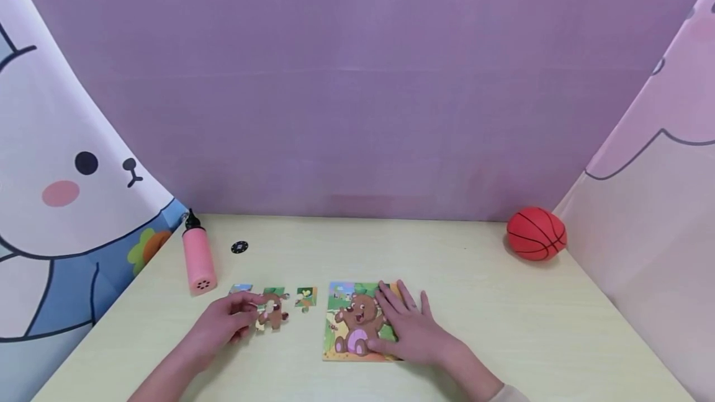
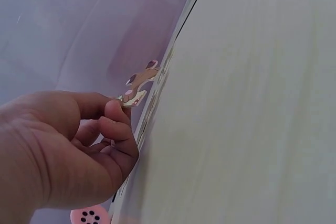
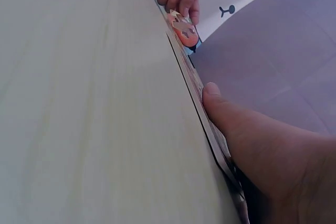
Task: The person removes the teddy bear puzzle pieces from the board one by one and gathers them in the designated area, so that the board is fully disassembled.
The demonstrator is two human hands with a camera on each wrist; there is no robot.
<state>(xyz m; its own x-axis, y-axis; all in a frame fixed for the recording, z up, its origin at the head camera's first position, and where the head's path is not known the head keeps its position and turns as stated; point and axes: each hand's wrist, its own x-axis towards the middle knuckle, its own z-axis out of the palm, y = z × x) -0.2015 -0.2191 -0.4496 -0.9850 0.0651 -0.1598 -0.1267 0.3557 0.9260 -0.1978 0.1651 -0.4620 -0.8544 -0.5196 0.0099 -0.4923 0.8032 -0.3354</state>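
Note:
Thumb and fingertips of my left hand [image 1: 226, 322] pinch a brown-and-cream jigsaw piece [image 2: 139, 85] by its edge, its knobs pointing away from the palm. In the head view this piece overlaps other brown bear pieces, with a green-topped piece [image 1: 274, 291] showing behind them. A blue-cornered piece [image 1: 241, 288] is partly covered by the left hand. Slightly to the right lies a loose green-and-orange piece [image 1: 306, 296]. My right hand [image 1: 410, 332] rests with spread, straight fingers on the right part of a square bear puzzle [image 1: 357, 321], covering that side of the picture.
A pink cylinder with a black nozzle [image 1: 198, 259] lies at the left of the table [image 1: 447, 259]. Near it is a small black disc [image 1: 239, 247]. A red toy basketball [image 1: 536, 234] sits at the back right. Purple cloth [image 1: 357, 92] hangs behind the table.

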